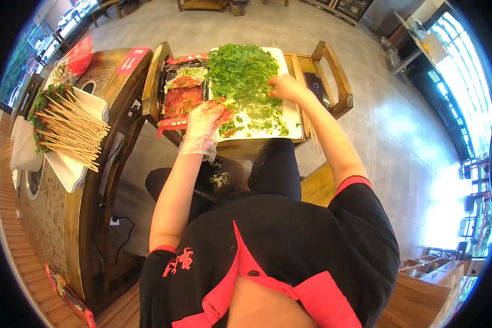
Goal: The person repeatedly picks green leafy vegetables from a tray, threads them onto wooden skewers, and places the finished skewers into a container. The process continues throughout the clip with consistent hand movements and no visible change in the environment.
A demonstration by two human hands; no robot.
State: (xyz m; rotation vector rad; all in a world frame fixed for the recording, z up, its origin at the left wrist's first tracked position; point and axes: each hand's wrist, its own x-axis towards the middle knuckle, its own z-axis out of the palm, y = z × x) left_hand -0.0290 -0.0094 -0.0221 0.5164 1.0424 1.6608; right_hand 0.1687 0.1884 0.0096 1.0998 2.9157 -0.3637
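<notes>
My left hand (206, 117), in a clear plastic glove, is closed on a piece of red seasoned meat with green stems, over the near left corner of a white cutting board (292, 117). My bare right hand (286, 88) is at the right edge of the cilantro (244, 67) heaped on the board; whether its fingertips hold any cannot be told. Loose leaves lie on the board's near part. On the left, a black tray (163, 88) with red packaging holds red marinated meat (182, 100) and pale green vegetable pieces. Bamboo skewers (298, 71) lie along the board's right side.
A wooden chair (339, 78) supports the board, with a phone (316, 88) at its right. On the left table (76, 209) are a white tray (91, 102) of filled skewers (71, 125), a red bag (81, 55) and a red number card (133, 60). A power cord hangs below.
</notes>
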